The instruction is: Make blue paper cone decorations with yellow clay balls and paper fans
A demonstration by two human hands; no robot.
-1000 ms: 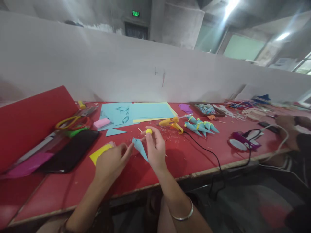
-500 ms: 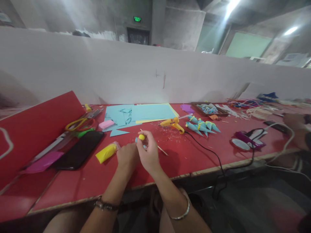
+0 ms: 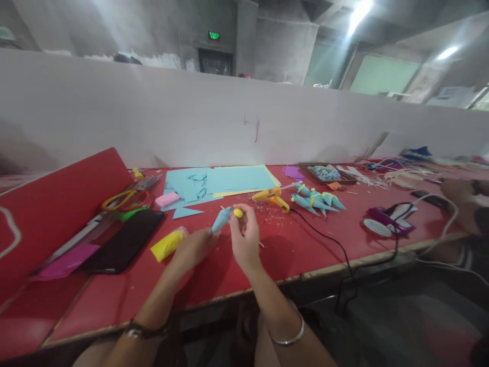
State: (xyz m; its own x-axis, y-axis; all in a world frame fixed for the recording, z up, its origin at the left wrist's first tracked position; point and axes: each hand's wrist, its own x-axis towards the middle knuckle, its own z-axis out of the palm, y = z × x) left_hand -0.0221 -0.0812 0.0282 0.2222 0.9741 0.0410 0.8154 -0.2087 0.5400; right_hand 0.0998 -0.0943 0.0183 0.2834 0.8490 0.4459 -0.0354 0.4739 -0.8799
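Closed round the narrow end of a light blue paper cone [image 3: 221,220] is my left hand [image 3: 195,248]; the cone tilts up to the right. My right hand [image 3: 245,239] pinches a small yellow ball [image 3: 238,213] between thumb and fingers, close beside the cone's wide end. A thin stick [image 3: 261,244] lies partly hidden behind my right hand. Left of my left hand is a yellow packet [image 3: 167,245]. Beyond my right hand lies a yellow glue gun [image 3: 272,198], with several blue cones with yellow trim [image 3: 318,200] to its right.
Blue sheets [image 3: 240,179], a pink block [image 3: 167,199] and a blue paper triangle [image 3: 186,212] lie behind my hands. A black phone [image 3: 124,242] and scissors [image 3: 119,200] are left. Rightward are a tray [image 3: 349,179], a black cable [image 3: 336,238], a purple item [image 3: 405,228] and another person's hand [image 3: 460,196].
My hands have moved apart, my right hand going right with the yellow ball. The blue cone, mostly hidden before, now shows in my left hand.
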